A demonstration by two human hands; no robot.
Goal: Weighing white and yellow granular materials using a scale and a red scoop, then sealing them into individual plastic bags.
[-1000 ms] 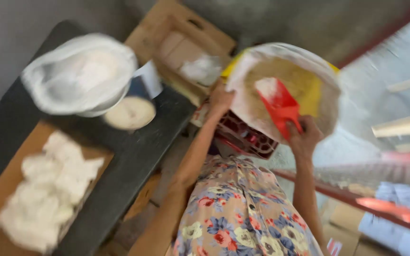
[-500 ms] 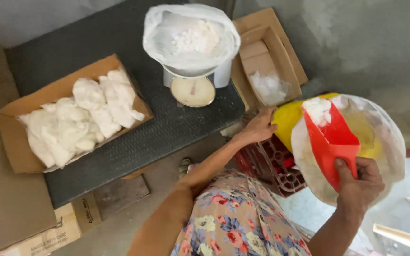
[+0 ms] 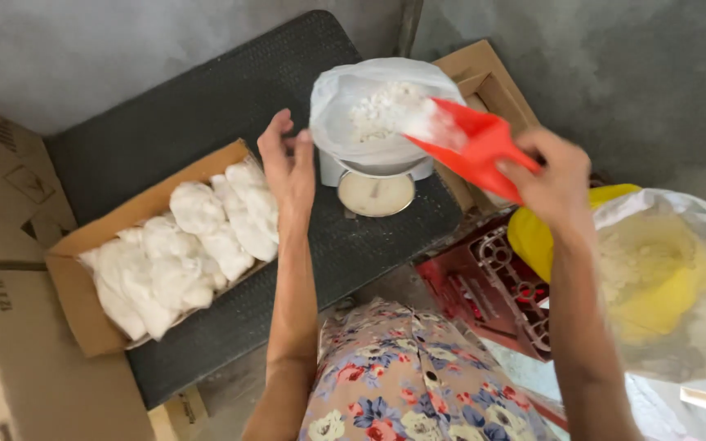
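Cartons, a crate and grey concrete around a dark mat

A black ribbed mat (image 3: 206, 122) lies on the grey concrete floor (image 3: 83, 49); on its left part rests a shallow cardboard tray (image 3: 75, 306) packed with tied white bags (image 3: 181, 253) (plump, all much alike). Brown closed cartons (image 3: 2, 245) stand against the mat's left edge. Past the mat's far right corner sits an open cardboard box (image 3: 488, 77). To the right, a red plastic crate (image 3: 492, 286) lies low beside the mat's near edge. A floral garment (image 3: 410, 384) fills the bottom middle.
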